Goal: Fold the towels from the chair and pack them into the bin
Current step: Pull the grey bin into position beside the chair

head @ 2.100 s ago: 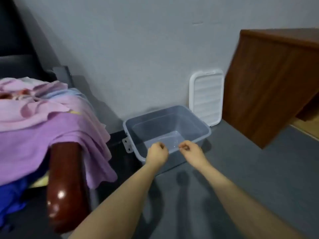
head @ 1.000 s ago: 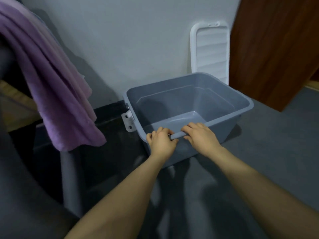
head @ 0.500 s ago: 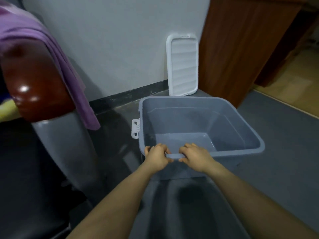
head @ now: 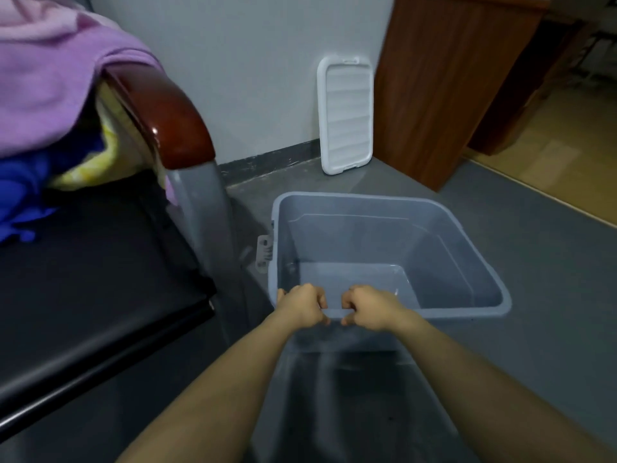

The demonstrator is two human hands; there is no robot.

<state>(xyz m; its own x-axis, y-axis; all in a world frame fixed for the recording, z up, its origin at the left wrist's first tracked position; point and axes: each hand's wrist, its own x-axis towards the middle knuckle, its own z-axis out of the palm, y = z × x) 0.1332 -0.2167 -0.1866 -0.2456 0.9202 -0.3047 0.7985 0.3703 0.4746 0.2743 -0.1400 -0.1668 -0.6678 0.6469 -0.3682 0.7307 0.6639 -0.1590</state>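
Gripping the near rim of a blue-grey plastic bin (head: 467,262) with both hands, a person readies the container beside a chair (head: 100,279) heaped with laundry. The left hand (head: 302,309) and the right hand (head: 370,307) sit close together on the same edge, fingers curled over the lip and thumbs tucked beneath, with a short stretch of bare rim showing between them. The bin stands on the grey floor (head: 551,279) just right of the chair's metal leg, and nothing lies inside it. Its white ribbed lid (head: 345,115) leans upright against the wall, well apart from the bin and next to a brown wooden cabinet (head: 444,88).

The towels (head: 43,95) are piled at the back of the black seat, a purple one draped over the glossy wooden armrest (head: 170,121), with blue and yellow cloth bunched below it. None looks folded.

This appears to be the setting-up step: placing the bin within reach before any folding begins, so the task proper seems barely started. The next move likely calls for letting go of the rim and reaching left and up to the pile, lifting one towel free without dragging the others off the seat.
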